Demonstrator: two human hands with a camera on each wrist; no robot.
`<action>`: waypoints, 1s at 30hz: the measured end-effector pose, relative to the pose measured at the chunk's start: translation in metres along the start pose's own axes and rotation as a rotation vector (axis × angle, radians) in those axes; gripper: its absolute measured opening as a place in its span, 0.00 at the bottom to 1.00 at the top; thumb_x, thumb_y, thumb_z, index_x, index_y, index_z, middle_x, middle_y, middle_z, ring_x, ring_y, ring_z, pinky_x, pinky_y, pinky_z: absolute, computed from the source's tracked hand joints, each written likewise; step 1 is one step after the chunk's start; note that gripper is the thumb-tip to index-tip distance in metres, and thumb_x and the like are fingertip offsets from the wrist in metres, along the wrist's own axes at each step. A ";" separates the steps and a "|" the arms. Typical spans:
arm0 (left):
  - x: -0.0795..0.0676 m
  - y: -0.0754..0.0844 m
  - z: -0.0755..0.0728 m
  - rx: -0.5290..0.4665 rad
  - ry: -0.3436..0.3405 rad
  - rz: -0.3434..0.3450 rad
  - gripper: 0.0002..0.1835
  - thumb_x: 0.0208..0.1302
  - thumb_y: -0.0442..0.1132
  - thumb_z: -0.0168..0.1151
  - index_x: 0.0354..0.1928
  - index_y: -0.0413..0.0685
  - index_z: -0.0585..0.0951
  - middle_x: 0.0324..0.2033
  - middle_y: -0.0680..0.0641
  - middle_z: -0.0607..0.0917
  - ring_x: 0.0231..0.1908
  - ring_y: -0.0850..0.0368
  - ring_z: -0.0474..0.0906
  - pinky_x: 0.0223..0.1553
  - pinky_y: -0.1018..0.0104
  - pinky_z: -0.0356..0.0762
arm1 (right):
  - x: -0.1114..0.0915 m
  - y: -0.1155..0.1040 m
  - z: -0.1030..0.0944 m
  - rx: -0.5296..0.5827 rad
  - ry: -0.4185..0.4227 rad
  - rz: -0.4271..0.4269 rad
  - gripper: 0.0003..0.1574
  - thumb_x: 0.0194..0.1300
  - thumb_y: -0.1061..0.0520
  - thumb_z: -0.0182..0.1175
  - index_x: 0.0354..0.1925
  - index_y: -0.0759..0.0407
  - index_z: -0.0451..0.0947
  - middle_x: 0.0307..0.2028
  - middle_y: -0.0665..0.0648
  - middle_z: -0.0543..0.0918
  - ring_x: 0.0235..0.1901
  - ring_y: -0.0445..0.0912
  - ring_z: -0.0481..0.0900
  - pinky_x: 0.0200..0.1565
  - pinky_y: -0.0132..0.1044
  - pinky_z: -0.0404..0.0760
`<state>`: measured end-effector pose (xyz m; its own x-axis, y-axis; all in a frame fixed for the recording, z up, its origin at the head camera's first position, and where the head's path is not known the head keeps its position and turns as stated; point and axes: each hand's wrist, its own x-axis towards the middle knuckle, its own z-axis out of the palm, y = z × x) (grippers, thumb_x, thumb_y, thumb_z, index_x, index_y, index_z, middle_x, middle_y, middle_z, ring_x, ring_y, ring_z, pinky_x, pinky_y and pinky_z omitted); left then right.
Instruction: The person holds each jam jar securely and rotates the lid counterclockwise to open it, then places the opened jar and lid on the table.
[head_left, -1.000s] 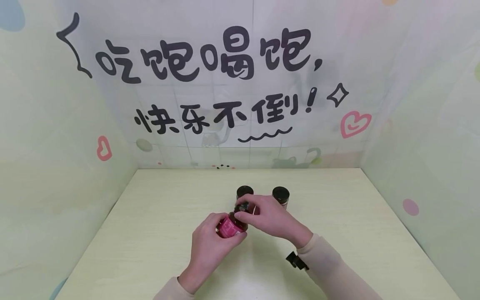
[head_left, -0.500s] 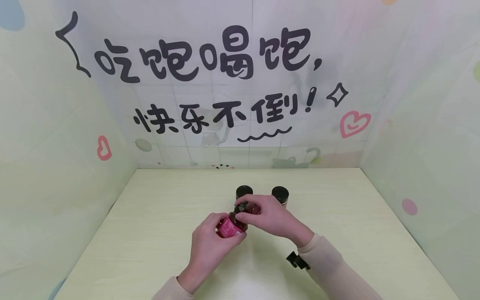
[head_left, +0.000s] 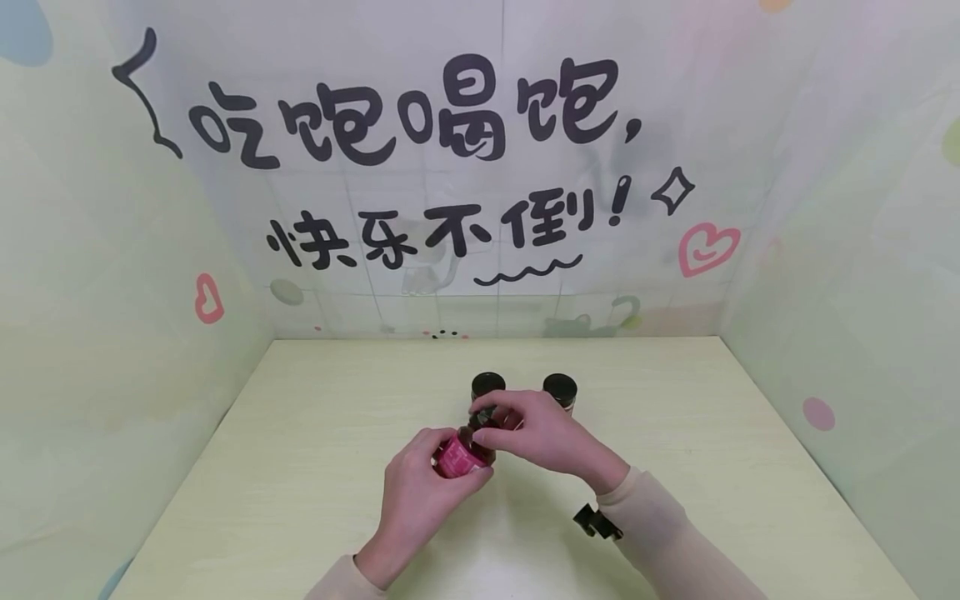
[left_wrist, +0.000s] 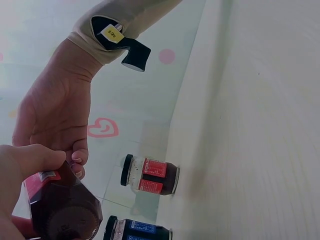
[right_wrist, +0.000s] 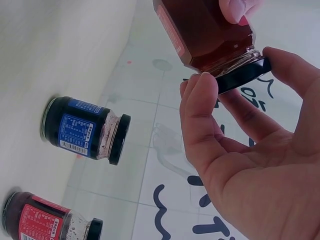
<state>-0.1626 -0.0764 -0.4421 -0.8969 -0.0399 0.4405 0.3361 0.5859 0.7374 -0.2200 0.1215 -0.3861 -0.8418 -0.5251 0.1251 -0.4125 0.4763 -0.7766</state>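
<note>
My left hand grips a glass jar filled with something dark red and wearing a pink-red label. The jar leans over to the right in the head view, and its faceted base faces the left wrist camera. At the jar's mouth is a black lid, which the fingertips and thumb of my right hand hold by its rim. Some glass threads of the neck show just beside the lid. In the head view the right fingers partly cover the lid.
Beyond the hands stand two more black-lidded jars on the pale wooden table: one with a blue label, one with a red label. The right hand partly hides both in the head view. Printed walls enclose the table's back and sides.
</note>
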 end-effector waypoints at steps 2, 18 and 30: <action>0.000 0.000 0.000 0.000 -0.003 -0.006 0.25 0.40 0.50 0.85 0.42 0.57 0.84 0.36 0.61 0.82 0.34 0.66 0.79 0.32 0.68 0.80 | 0.000 -0.001 0.000 0.002 0.000 -0.001 0.16 0.64 0.41 0.67 0.51 0.32 0.81 0.34 0.45 0.85 0.33 0.43 0.83 0.36 0.41 0.82; -0.002 -0.001 0.000 -0.005 -0.009 -0.030 0.25 0.41 0.49 0.84 0.43 0.57 0.84 0.36 0.61 0.82 0.35 0.65 0.79 0.33 0.68 0.80 | -0.002 0.001 0.001 0.009 -0.005 -0.017 0.18 0.63 0.42 0.68 0.52 0.32 0.80 0.35 0.44 0.85 0.35 0.42 0.83 0.38 0.41 0.82; -0.003 -0.002 0.002 -0.008 -0.007 -0.036 0.25 0.41 0.48 0.85 0.43 0.58 0.84 0.36 0.61 0.83 0.34 0.65 0.79 0.32 0.68 0.80 | -0.004 0.003 0.001 0.028 -0.007 -0.023 0.19 0.63 0.43 0.69 0.52 0.31 0.80 0.36 0.45 0.85 0.35 0.42 0.84 0.39 0.40 0.82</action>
<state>-0.1608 -0.0759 -0.4455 -0.9102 -0.0552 0.4105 0.3061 0.5780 0.7565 -0.2175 0.1241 -0.3894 -0.8296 -0.5409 0.1385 -0.4214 0.4439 -0.7908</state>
